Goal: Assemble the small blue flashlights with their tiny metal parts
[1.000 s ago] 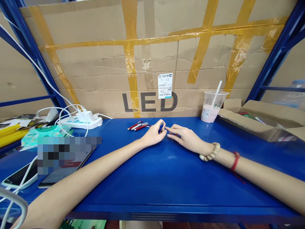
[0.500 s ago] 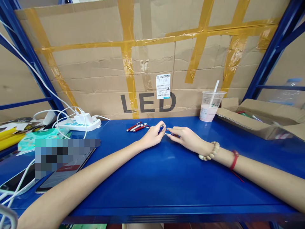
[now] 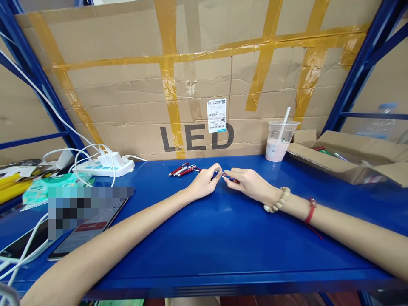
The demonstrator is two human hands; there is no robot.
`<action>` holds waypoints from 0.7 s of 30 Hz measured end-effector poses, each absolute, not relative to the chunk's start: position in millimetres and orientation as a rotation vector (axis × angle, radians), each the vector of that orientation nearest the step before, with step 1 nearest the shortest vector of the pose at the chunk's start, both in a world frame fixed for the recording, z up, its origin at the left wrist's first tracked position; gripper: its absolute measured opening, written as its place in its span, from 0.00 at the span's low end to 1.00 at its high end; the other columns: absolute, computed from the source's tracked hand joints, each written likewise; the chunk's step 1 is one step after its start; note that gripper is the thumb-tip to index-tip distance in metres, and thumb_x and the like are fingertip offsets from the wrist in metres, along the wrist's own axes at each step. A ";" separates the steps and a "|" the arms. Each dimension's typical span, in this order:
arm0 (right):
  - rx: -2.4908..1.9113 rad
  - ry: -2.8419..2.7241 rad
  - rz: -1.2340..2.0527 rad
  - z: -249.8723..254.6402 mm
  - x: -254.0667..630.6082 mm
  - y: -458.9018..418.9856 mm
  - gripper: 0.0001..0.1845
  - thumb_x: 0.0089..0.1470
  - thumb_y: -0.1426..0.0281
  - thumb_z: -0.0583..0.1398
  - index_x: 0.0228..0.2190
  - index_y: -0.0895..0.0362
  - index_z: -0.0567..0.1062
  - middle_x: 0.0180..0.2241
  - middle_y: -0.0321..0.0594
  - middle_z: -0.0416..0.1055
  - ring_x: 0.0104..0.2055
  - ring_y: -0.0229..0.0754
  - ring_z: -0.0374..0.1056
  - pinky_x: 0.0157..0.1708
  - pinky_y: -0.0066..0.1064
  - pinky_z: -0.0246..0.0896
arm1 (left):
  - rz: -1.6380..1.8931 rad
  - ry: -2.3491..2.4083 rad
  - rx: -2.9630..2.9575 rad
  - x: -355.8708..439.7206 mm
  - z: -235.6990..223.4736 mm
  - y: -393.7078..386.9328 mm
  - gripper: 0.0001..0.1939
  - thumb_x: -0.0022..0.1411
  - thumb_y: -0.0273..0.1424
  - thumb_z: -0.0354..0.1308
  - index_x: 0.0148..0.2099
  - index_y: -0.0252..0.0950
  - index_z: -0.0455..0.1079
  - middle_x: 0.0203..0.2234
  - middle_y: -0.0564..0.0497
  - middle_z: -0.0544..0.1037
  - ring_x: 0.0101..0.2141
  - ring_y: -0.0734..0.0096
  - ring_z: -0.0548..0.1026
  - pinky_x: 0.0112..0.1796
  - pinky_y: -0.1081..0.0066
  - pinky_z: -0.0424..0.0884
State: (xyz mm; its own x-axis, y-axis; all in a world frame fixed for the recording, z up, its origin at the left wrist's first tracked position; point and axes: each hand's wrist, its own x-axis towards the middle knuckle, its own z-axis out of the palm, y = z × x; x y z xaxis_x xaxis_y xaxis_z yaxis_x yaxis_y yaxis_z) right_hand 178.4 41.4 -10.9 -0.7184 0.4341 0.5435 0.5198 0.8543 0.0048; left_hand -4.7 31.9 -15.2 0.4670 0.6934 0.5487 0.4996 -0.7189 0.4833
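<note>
My left hand (image 3: 204, 183) is closed in a pinch on a small silver metal piece (image 3: 217, 170), whose round end shows between thumb and forefinger. Close beside it, the fingertips of my right hand (image 3: 247, 182) are pressed together on something thin, mostly hidden by the fingers. The two hands nearly meet above the blue shelf top (image 3: 204, 238). Just left of my left hand lie several slim red and silver metal tubes (image 3: 182, 171), grouped together. A beaded bracelet (image 3: 278, 200) and a red cord (image 3: 310, 211) circle my right wrist.
A plastic cup with a straw (image 3: 279, 142) stands at the back right, beside an open cardboard box (image 3: 334, 166). On the left are a white power strip (image 3: 119, 168) with cables, a phone (image 3: 92, 229) and a green packet (image 3: 44, 189). A large taped carton (image 3: 134, 102) forms the back.
My fingertips have shifted slightly, and the white thin part seen earlier at my right fingertips is now less visible. The view has moved a little; the tubes lie as before.
</note>
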 end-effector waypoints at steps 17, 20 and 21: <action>-0.757 -2.206 -0.286 6.7 185.1 44.8 0.17 0.58 0.65 0.48 0.27 0.59 0.71 0.19 0.36 0.61 0.21 0.34 0.53 0.23 0.27 0.50 | 0.863 1.035 2.428 -2.9 -12.8 30.5 0.13 0.63 0.40 0.40 0.34 0.37 0.56 0.19 0.58 0.62 0.22 0.77 0.61 0.27 0.75 0.58; -0.677 -2.219 -0.297 7.0 179.9 39.0 0.17 0.59 0.65 0.47 0.30 0.59 0.71 0.21 0.36 0.61 0.21 0.33 0.54 0.24 0.26 0.52 | 0.806 1.028 2.419 -3.4 -13.8 30.9 0.14 0.63 0.42 0.39 0.34 0.36 0.56 0.18 0.58 0.62 0.20 0.77 0.61 0.25 0.74 0.57; -0.651 -2.250 -0.310 5.9 177.9 37.3 0.17 0.59 0.65 0.46 0.30 0.59 0.71 0.21 0.37 0.62 0.22 0.33 0.55 0.24 0.26 0.52 | 0.800 1.026 2.416 -3.6 -14.4 31.5 0.15 0.63 0.42 0.39 0.34 0.36 0.56 0.18 0.57 0.62 0.20 0.77 0.61 0.24 0.74 0.56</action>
State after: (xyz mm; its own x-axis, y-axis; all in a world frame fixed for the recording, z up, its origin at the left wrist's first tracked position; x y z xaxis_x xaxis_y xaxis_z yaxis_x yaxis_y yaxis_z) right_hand 177.9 37.3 5.9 -0.5817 0.3567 0.7310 0.5413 0.8406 0.0205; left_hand -3.6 31.5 -14.4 0.5682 0.7456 0.3483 0.5195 -0.6532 0.5508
